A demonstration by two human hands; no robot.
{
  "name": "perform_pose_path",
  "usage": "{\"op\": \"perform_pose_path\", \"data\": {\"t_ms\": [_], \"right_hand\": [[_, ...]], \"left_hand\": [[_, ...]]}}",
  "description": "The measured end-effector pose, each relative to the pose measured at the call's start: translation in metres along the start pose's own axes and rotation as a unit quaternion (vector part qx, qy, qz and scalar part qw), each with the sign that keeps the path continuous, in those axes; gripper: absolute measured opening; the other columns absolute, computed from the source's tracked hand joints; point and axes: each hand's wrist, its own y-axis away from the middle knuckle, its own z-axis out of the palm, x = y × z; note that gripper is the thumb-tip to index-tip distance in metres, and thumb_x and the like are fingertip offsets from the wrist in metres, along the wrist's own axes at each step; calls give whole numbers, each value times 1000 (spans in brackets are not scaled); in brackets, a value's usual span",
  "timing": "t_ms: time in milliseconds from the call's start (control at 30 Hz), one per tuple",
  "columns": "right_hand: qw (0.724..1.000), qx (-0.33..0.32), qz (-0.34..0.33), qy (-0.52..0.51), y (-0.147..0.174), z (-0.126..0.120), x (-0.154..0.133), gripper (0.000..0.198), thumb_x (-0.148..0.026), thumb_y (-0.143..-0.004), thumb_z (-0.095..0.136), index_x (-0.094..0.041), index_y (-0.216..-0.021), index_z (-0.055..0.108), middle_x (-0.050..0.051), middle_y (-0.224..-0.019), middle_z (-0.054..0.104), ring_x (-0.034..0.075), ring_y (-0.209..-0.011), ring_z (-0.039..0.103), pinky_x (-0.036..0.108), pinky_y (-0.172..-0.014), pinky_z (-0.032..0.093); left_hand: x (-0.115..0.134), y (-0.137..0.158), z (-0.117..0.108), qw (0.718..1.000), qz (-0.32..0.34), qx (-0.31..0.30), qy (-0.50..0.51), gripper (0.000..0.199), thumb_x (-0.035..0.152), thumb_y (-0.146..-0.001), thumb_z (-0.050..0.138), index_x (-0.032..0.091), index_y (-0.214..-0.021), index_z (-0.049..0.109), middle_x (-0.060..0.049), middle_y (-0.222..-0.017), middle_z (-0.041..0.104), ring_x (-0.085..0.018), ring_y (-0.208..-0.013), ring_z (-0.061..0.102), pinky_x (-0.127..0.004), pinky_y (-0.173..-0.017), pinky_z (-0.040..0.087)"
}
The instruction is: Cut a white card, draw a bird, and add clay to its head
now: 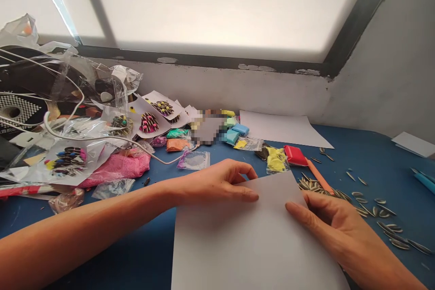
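A blank white sheet of paper (251,240) is held up in front of me, close to the camera, over the blue table. My left hand (222,183) grips its far edge, with the thumb on top and the fingers partly hidden behind. On the right edge my right hand (329,217) pinches the paper, thumb on the face and fingers out of sight underneath. Just beyond the right hand lies a pile of striped sunflower seeds (311,185), with an orange stick-shaped tool (319,174) across it.
Packets of coloured clay, among them a red one (295,156), a yellow one (277,159) and an orange one (178,145), line the back. Papers bearing seed-and-clay figures (149,122), a pink cloth (118,167) and a white cable (102,137) crowd the left. Another white sheet (282,128) lies by the wall.
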Motion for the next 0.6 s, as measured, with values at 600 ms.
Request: {"op": "perform_pose_path", "data": {"t_ms": [600], "right_hand": [[993, -26, -67, 90, 3, -3, -1, 36, -51, -72, 75, -24, -95, 74, 3, -85, 75, 23, -71, 68, 27, -57, 56]], "left_hand": [[6, 5, -5, 998, -40, 50, 29, 29, 38, -78, 73, 17, -98, 78, -2, -78, 72, -11, -55, 59, -19, -49, 43]]}}
